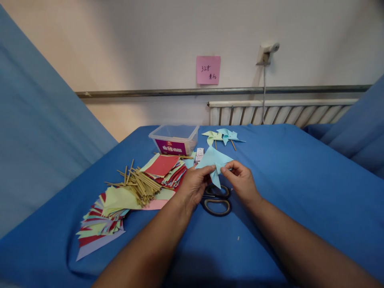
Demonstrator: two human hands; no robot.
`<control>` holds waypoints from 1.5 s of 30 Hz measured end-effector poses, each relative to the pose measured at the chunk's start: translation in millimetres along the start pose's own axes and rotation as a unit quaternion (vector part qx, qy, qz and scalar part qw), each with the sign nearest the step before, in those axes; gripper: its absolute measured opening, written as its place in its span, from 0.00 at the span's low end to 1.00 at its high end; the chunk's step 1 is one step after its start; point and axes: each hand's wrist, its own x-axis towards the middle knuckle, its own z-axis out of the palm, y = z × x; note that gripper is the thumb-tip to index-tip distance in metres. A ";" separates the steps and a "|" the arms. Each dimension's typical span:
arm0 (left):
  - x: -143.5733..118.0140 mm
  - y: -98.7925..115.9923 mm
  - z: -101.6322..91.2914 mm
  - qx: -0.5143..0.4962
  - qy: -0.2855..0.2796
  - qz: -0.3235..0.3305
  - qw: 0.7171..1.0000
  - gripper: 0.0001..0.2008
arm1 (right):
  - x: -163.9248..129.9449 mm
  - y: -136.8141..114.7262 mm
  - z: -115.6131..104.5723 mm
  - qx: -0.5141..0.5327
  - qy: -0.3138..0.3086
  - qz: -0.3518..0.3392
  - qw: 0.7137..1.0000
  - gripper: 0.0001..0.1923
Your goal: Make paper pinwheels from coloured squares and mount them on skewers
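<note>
Above the table (285, 192), my left hand (192, 186) and right hand (240, 180) pinch, slightly far of the scissors (216, 197), the blue paper (214, 157), where bending points inward seems my step, next calling for light fingertips at its centre.

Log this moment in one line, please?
left hand: holding light-blue paper; right hand: pinching it; near: black-handled scissors; farther off: two pinwheels

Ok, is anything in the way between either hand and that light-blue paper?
Nothing visible: the left hand and right hand both hold the light-blue paper directly. The scissors lie below on the blue cloth, not between them.
</note>
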 end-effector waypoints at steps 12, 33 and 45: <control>-0.9 0.2 -0.5 0.011 -0.009 -0.018 1.000 0.15 | 2.6 1.3 -3.3 -0.018 -0.009 0.003 1.000 0.08; 2.2 -3.8 -2.6 0.037 -0.014 0.014 0.999 0.13 | 3.0 5.0 -3.5 -0.069 -0.008 -0.029 0.997 0.08; -0.1 4.6 -3.0 0.103 -0.010 0.019 0.994 0.11 | 12.3 5.6 -11.7 0.003 0.008 -0.018 1.000 0.24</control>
